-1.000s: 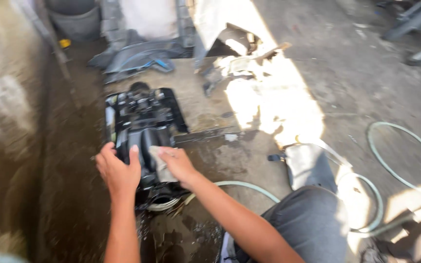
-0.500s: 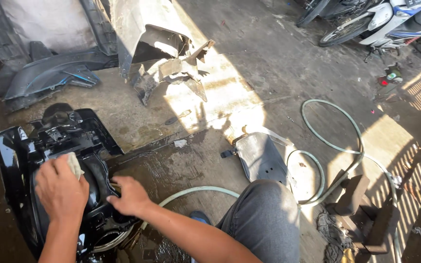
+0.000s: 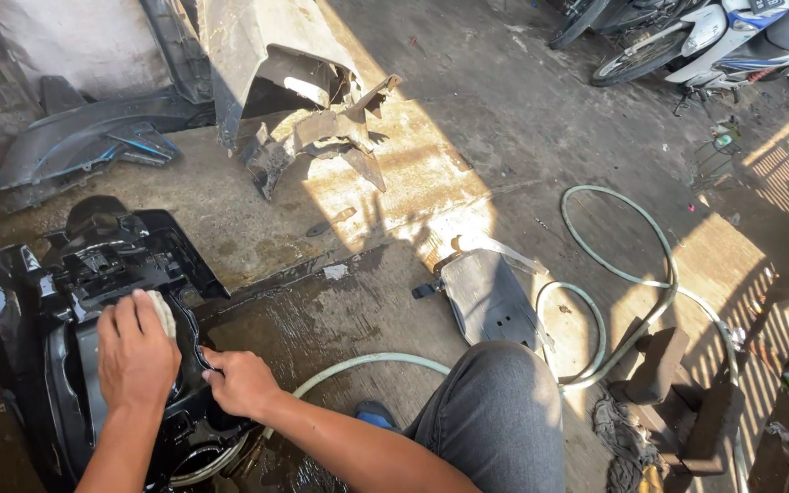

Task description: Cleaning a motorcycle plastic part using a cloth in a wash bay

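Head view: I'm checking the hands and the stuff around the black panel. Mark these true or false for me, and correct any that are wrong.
1. The left hand presses a pale cloth onto the black plastic panel. True.
2. The right hand is raised clear of the panel. False: it grips the panel's near edge.
3. A pale green hose loops over the concrete floor to the person's right. True.
4. The grey cover beside the knee lies on top of the black panel. False: it lies on the floor, apart from the panel.
5. Motorbikes stand at the top right. True.
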